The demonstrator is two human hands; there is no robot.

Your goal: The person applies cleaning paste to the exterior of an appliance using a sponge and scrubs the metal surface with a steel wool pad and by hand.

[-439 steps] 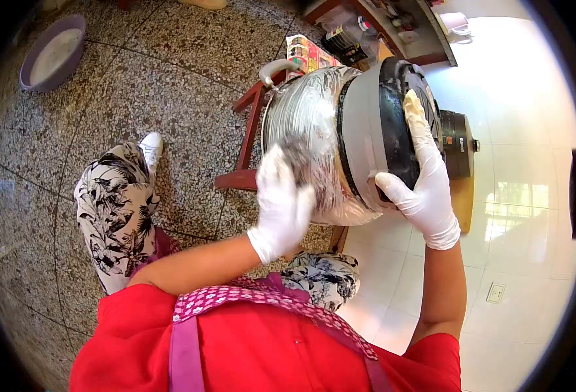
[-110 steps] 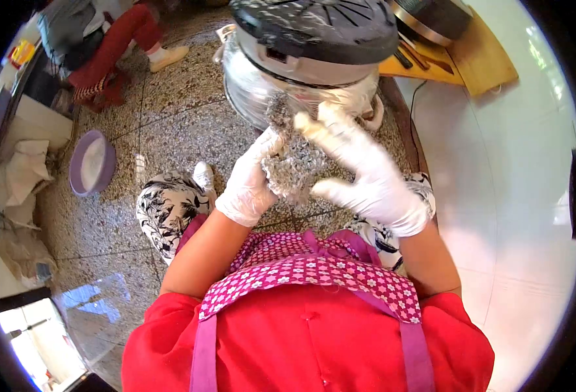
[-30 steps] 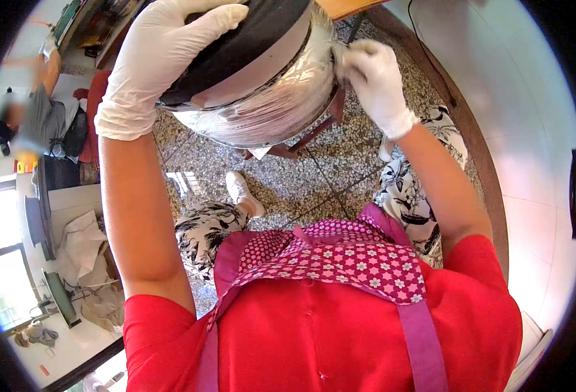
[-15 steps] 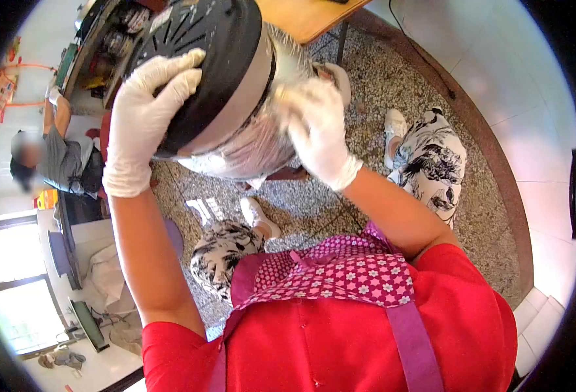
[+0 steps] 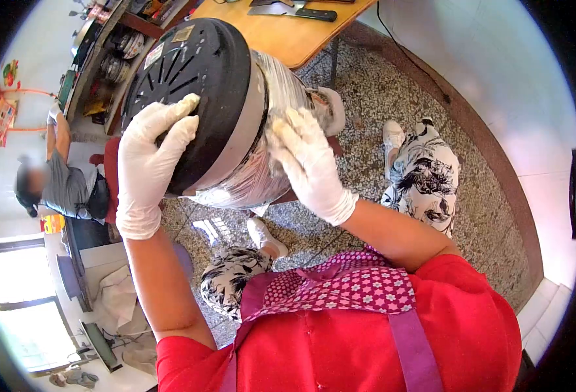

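A large round metal pot [image 5: 242, 186] with a black vented base [image 5: 219, 78] and a grey band lies tilted on its side, its metal wall streaked with whitish suds. My left hand [image 5: 151, 163], in a white glove, rests on the black base with its fingers bent over the surface. My right hand [image 5: 307, 166], also gloved, presses its fingers on the metal wall near the grey band. A grey steel wool scourer [image 5: 276, 124] shows partly under the right fingers. A pale handle [image 5: 332, 112] sticks out on the pot's right side.
Behind the pot is a wooden table [image 5: 275, 40] with a black-handled knife [image 5: 315, 14]. Shelves with bowls [image 5: 131, 44] stand at the upper left. Another person [image 5: 69, 183] in grey is at the far left. A cable [image 5: 412, 55] runs along the right wall.
The pot's black base has turned more into view. My left hand has shifted down on it, and my right hand has moved from the pot's far right side to the wall near the grey band.
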